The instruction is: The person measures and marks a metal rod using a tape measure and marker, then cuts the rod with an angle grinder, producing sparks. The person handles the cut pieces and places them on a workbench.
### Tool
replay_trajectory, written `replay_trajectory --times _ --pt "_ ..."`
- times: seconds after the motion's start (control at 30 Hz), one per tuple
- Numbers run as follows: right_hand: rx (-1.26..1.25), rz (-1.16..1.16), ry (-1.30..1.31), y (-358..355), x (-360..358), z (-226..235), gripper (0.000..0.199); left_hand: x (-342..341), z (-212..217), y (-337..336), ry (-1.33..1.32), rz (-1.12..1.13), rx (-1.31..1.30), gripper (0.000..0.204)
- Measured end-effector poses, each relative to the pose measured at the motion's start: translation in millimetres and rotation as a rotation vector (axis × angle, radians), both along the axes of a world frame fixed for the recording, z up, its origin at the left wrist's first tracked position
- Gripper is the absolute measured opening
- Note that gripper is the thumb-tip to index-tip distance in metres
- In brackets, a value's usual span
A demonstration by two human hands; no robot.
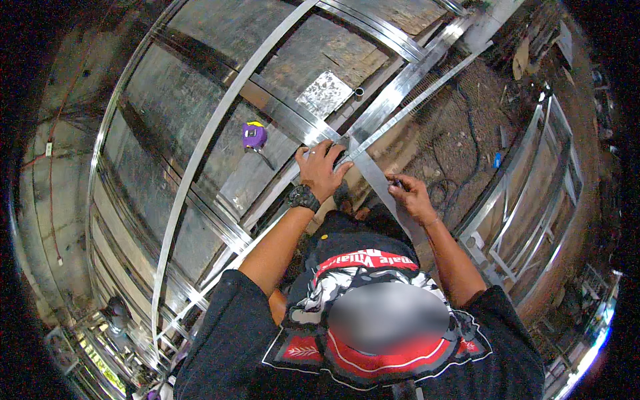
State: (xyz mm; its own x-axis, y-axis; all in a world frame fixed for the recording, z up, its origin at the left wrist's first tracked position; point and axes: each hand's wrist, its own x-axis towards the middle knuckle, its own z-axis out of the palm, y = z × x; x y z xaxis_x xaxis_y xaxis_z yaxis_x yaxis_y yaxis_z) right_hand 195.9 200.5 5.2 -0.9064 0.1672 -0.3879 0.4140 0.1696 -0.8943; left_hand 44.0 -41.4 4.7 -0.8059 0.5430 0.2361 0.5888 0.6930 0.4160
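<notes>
Where two shiny metal strips meet at a corner of the steel frame (220,127), a flat metal bar (390,193) is laid slanting across the joint. The bar is pressed down near its upper end by the left hand (322,168), whose fingers are spread flat over the joint; a dark wristwatch (303,198) is worn on that wrist. The lower stretch of the bar is touched by the right hand (411,198), which is closed around a small dark object (398,181); what that object is cannot be told. The frame is made up of long polished rails and crossbars, laid over worn wooden boards (333,47). A purple and yellow tape measure (254,135) is seen resting on the frame, to the left of the left hand and apart from it. A second metal frame (533,193) is seen at the right, standing on the dirt floor (453,133), where dark cables are strewn.
</notes>
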Motion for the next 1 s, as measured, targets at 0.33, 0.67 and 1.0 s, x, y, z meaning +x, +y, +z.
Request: replay_trajectory --times 0.33,0.67,1.0 --pt "-0.079 -0.017 -0.159 -6 -1 19 0.033 -7 6 6 -0.119 0.048 0.05 0.068" --pt "-0.001 0.079 -0.055 2 -9 16 0.033 -8 4 4 -0.118 -0.017 0.037 0.069" --pt "-0.104 0.045 -0.1 -2 -10 25 0.032 -12 10 14 -0.217 0.103 0.004 0.065"
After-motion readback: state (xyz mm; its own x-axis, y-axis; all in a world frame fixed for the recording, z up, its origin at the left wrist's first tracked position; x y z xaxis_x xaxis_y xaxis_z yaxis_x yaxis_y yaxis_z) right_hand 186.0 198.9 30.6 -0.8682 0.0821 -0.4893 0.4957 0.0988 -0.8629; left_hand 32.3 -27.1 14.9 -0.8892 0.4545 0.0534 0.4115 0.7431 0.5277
